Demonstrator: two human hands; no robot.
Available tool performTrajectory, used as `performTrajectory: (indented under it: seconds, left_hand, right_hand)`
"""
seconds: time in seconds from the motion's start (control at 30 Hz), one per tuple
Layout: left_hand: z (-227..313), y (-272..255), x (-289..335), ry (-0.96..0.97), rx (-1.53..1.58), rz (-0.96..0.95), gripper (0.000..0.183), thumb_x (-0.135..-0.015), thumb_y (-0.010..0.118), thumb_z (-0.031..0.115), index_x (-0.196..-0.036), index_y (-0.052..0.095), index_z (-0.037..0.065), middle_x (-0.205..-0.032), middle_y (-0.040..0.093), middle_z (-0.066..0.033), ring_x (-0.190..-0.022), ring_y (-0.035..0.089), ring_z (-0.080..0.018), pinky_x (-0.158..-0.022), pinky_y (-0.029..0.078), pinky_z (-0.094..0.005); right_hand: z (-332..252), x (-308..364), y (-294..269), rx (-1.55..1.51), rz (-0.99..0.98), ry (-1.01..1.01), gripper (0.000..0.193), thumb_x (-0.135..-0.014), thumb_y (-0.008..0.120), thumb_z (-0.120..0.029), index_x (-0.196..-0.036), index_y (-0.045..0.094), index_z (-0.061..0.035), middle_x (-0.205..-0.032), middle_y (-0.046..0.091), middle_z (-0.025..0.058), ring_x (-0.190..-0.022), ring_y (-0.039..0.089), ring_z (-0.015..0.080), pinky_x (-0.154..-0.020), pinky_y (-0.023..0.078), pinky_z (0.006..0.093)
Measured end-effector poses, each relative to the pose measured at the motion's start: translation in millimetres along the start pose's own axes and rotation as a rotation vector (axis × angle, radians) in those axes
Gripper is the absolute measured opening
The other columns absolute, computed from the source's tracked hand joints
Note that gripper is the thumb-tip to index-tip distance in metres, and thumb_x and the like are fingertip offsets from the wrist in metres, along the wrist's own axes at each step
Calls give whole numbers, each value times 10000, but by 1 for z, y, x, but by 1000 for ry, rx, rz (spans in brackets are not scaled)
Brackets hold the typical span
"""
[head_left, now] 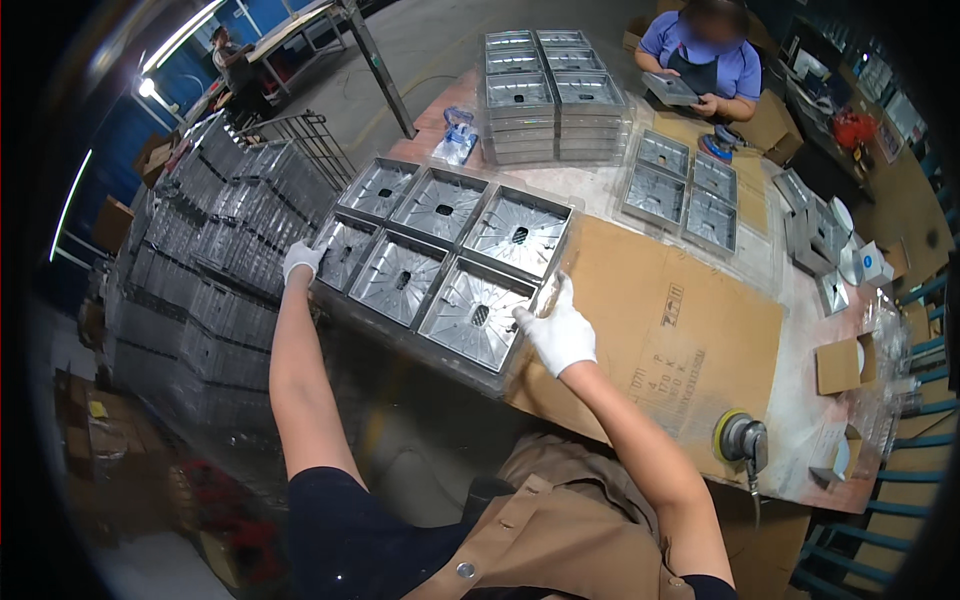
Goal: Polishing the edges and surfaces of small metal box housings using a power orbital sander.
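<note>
Between my two white-gloved hands is a clear plastic tray [488, 379] of square silver metal plates [481, 316], each with a small dark slot in the middle and raised rims. My left hand [302, 259] is closed on the tray's left edge. At its right edge, my right hand [560, 328] grips with the thumb on the near side. The tray's left part sticks out past the table, and its right side lies by a brown cardboard sheet [640, 330]. Fingers under the tray are hidden.
A disc sander [740, 437] rests at the cardboard's near right corner. Tall stacks of loaded trays [235, 220] stand left. Another tray stack [555, 130] and a smaller tray [683, 190] sit farther back. Across the table a co-worker [705, 60] holds a metal plate near a second sander [717, 146].
</note>
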State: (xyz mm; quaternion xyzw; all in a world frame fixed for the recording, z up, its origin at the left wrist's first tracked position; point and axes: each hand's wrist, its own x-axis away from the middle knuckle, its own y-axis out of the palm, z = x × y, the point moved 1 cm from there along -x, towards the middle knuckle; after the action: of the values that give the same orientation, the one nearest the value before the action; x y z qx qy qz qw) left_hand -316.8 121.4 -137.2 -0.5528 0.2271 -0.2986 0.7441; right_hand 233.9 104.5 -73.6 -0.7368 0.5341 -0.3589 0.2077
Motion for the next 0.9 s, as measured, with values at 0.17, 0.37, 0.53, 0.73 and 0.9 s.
performTrajectory:
  seconds: [0.17, 0.37, 0.53, 0.73, 0.9]
  left_hand:
    - [5, -27, 12, 81, -139, 130, 583, -837, 729, 514, -1244, 723, 97, -1195, 712, -219, -1122, 681, -398, -957, 538, -473]
    - [4, -92, 43, 131, -123, 171, 594, -822, 737, 511, -1182, 735, 38, -1126, 728, -229, -1074, 690, -418, -921, 535, -479]
    - [44, -101, 119, 150, 239, 164, 345, -887, 779, 244, -1101, 754, -26, -958, 778, -161, -878, 730, -216, -822, 541, -356]
    - [172, -50, 229, 296, 611, 22, 470, -906, 808, 224, -1211, 667, -104, -1110, 741, -176, -993, 694, -202, -913, 539, -334]
    - [287, 15, 318, 386, 539, -109, 611, -871, 821, 346, -1244, 649, -106, -1151, 728, -250, -1070, 713, -313, -945, 535, -387]
  right_hand:
    - [7, -19, 23, -68, -26, -12, 776, -858, 604, -389, -1435, 367, 74, -1055, 694, 354, -1016, 677, 506, -940, 523, 519]
    - [28, -35, 20, -262, 130, -152, 500, -854, 599, -231, -1241, 500, 70, -978, 688, 352, -982, 667, 513, -910, 525, 540]
    - [81, -23, -39, -318, 277, -283, 527, -859, 597, -251, -1286, 503, 44, -975, 687, 323, -934, 678, 492, -840, 547, 538]
    - [200, 26, -151, -512, 292, -78, 565, -853, 691, -211, -1341, 552, 38, -934, 738, 173, -819, 734, 197, -737, 599, 346]
    - [346, 41, -214, -538, 478, -12, 568, -857, 678, -33, -1392, 523, 76, -920, 699, 71, -690, 616, 93, -614, 514, 252]
